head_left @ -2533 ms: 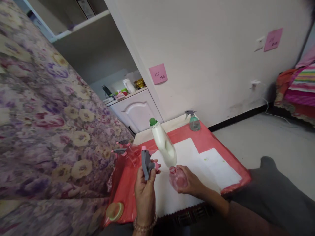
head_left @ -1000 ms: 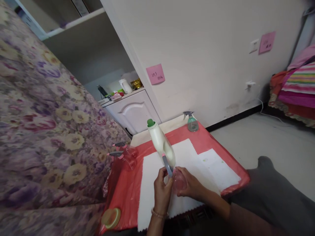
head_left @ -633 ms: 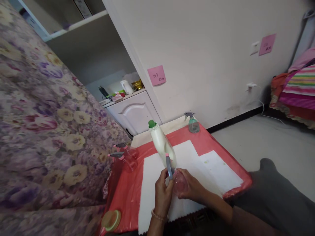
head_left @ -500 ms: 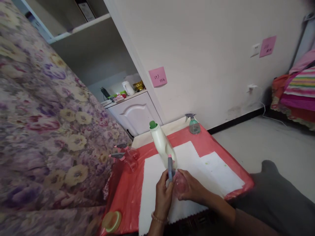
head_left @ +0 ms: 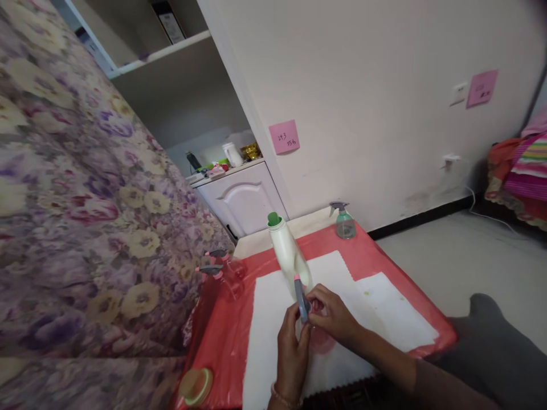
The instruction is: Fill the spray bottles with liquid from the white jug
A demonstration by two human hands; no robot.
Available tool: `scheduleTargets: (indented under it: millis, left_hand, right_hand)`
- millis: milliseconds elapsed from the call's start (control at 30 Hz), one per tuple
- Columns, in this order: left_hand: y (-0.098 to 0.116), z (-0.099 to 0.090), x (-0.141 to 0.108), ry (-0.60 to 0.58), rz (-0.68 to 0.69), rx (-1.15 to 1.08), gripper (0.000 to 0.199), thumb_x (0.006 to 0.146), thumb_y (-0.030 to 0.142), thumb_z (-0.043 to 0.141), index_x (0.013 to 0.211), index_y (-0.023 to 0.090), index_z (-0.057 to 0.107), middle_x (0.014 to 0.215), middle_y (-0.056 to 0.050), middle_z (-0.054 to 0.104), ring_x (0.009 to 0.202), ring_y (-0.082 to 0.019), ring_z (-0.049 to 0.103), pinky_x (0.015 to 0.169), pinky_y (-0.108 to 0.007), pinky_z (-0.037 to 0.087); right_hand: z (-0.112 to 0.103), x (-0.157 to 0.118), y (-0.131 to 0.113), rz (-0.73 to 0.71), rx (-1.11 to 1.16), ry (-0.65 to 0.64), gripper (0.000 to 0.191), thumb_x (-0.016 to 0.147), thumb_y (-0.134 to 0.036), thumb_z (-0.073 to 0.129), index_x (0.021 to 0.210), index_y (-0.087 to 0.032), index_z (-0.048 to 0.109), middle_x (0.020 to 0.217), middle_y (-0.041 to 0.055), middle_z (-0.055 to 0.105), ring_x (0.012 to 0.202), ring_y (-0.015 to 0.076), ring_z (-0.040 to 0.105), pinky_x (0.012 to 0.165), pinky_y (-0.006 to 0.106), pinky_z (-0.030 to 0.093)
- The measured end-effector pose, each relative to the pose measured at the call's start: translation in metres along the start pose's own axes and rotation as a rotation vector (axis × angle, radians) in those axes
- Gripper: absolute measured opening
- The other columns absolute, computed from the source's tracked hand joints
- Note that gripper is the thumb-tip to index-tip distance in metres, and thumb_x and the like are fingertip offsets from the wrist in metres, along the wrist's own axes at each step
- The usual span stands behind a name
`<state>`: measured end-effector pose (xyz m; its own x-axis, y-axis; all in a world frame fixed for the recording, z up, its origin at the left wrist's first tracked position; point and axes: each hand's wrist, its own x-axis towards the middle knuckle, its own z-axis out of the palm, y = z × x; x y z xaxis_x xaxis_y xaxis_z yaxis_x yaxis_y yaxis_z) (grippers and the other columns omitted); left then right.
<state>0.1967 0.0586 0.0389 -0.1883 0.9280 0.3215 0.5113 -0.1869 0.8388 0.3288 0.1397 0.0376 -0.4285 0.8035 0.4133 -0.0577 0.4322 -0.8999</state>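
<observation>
A spray bottle with a clear pink body (head_left: 321,343) and a grey trigger head (head_left: 301,300) is between my hands, over the white cloth. My left hand (head_left: 294,347) is closed around the trigger head from the left. At the bottle's neck, just right of the head, the fingers of my right hand (head_left: 335,316) are pinched on the pink collar. Right behind them a pale green jug (head_left: 288,250) stands upright with its green inner spout showing at the top.
Two pink spray bottles (head_left: 232,285) stand at the table's left side, and a green one (head_left: 345,225) at the back right. A yellow-green lid (head_left: 200,387) lies front left. White cloths (head_left: 267,330) cover part of the red tabletop (head_left: 226,347). A floral curtain (head_left: 106,239) hangs at left.
My right hand has moved from the bottle's pink body up to its neck, leaving the body uncovered. My left hand keeps its hold on the trigger head. The view has shifted slightly.
</observation>
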Motion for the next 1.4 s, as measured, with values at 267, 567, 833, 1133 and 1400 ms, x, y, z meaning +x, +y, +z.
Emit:
scheduleTargets:
  millis: [267,567,833,1133,1400]
  left_hand:
    - [0.026,-0.011,0.012,0.035,-0.140,-0.182,0.036,0.093,0.042,0.050,0.119,0.022,0.063,0.128,-0.008,0.063,0.119,-0.024,0.056,0.105,-0.036,0.041]
    - [0.033,-0.011,0.028,-0.046,-0.206,-0.269,0.033,0.087,0.043,0.061,0.107,0.017,0.067,0.100,-0.006,0.072,0.092,-0.022,0.063,0.083,-0.031,0.048]
    - [0.032,-0.003,0.026,0.064,-0.224,-0.246,0.031,0.084,0.048,0.063,0.088,0.017,0.065,0.083,-0.003,0.067,0.080,-0.020,0.059,0.073,-0.028,0.047]
    - [0.034,0.003,0.026,0.123,-0.255,-0.221,0.034,0.083,0.053,0.061,0.082,0.018,0.063,0.081,-0.002,0.064,0.075,-0.019,0.056,0.067,-0.026,0.045]
    - [0.034,0.003,0.026,0.069,-0.260,-0.261,0.034,0.088,0.051,0.056,0.088,0.018,0.063,0.081,-0.002,0.064,0.075,-0.017,0.053,0.067,-0.025,0.045]
  right_hand:
    - [0.013,-0.007,0.017,-0.110,0.079,0.122,0.012,0.073,-0.016,0.063,0.084,-0.021,0.061,0.083,-0.0001,0.054,0.077,0.0168,0.051,0.070,0.029,0.041]
    - [0.004,-0.003,0.010,-0.075,0.074,0.008,0.012,0.073,-0.013,0.062,0.082,-0.020,0.062,0.080,-0.0012,0.053,0.075,0.0159,0.052,0.068,0.027,0.039]
    - [0.013,-0.006,0.014,-0.102,0.056,0.078,0.016,0.073,-0.013,0.060,0.086,-0.021,0.060,0.084,-0.0002,0.055,0.077,0.0165,0.054,0.070,0.027,0.041]
    - [0.004,-0.005,0.004,-0.041,-0.012,0.028,0.017,0.073,-0.012,0.062,0.087,-0.022,0.063,0.083,-0.0005,0.057,0.074,0.0159,0.055,0.068,0.027,0.042]
    - [0.003,-0.001,0.006,0.043,0.002,-0.010,0.024,0.067,-0.007,0.064,0.086,-0.021,0.066,0.080,-0.0025,0.054,0.069,0.0141,0.052,0.064,0.026,0.040]
